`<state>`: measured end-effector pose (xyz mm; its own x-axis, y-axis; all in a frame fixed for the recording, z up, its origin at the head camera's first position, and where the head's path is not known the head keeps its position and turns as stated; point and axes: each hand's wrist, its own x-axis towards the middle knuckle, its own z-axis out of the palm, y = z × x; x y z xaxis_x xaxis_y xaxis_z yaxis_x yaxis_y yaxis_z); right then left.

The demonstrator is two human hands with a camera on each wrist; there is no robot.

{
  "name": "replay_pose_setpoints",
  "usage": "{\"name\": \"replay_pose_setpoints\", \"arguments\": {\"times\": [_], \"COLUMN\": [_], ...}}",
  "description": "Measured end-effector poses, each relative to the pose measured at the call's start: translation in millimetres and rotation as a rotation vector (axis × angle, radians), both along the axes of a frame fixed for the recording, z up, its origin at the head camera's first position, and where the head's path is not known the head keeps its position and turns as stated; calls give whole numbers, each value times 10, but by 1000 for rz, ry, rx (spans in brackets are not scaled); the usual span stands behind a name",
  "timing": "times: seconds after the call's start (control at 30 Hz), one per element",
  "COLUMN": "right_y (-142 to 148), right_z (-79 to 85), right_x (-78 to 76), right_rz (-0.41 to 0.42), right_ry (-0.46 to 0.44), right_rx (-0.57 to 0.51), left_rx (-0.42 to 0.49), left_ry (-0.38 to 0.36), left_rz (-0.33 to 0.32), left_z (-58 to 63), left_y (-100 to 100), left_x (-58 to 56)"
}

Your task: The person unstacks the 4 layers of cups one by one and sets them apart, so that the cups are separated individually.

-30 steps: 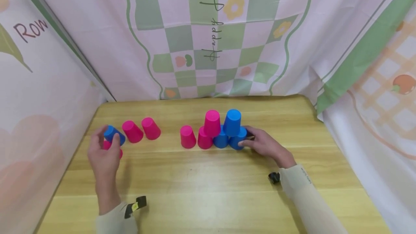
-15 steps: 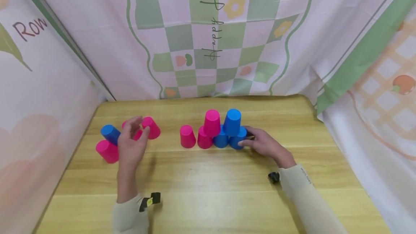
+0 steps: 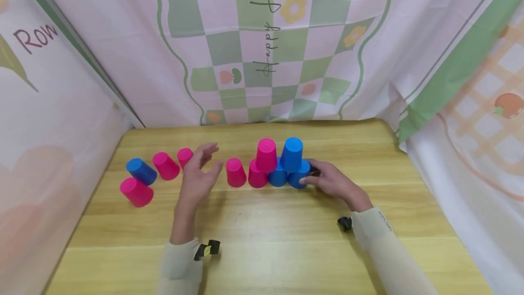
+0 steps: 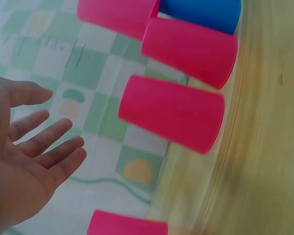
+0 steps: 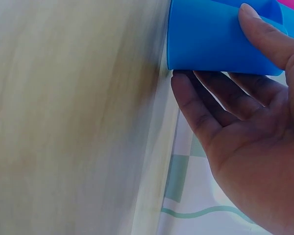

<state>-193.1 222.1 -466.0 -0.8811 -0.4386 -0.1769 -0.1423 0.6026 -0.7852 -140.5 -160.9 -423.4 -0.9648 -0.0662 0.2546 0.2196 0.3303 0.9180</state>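
My left hand point(image 3: 198, 176) hovers over the table with its fingers spread, holding nothing. It is between a pink cup point(image 3: 185, 155), which it partly hides, and the leftmost pink cup point(image 3: 236, 173) of the bottom row. My right hand point(image 3: 335, 183) grips the rightmost blue cup point(image 5: 220, 41) of that row, thumb in front and fingers along its outer side. Also in the row stand a pink cup point(image 3: 257, 179) and a blue cup point(image 3: 277, 176). On top rest an upside-down pink cup point(image 3: 266, 156) and an upside-down blue cup point(image 3: 292, 155).
Further left on the wooden table point(image 3: 262, 240) stand another pink cup point(image 3: 166, 166), a blue cup point(image 3: 141, 171) and a pink cup point(image 3: 136, 192) nearer the front. A patterned curtain point(image 3: 229, 49) hangs behind the table's back edge.
My left hand has moved right, from the blue cup at the far left, past the loose pink cups, towards the bottom row. My right hand stays on its blue cup; the cups stand as before.
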Motion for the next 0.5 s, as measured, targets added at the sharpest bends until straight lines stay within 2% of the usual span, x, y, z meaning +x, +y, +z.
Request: {"name": "replay_pose_setpoints", "arguments": {"times": [0.1,0.33,0.5], "right_y": [-4,-2,-7], "right_z": [7,-11,-9], "right_x": [-3,-15,-8], "right_rz": [-2,-5,-4], "right_ry": [-7,-9,1], "right_rx": [1,-7,-1], "left_rx": [-16,-70,-107], "left_ry": [2,-81,-49], "left_rz": [-49,-128,-187], "left_z": [1,22,9], "left_y": [104,380,562], "left_x": [-47,-139,-182]}}
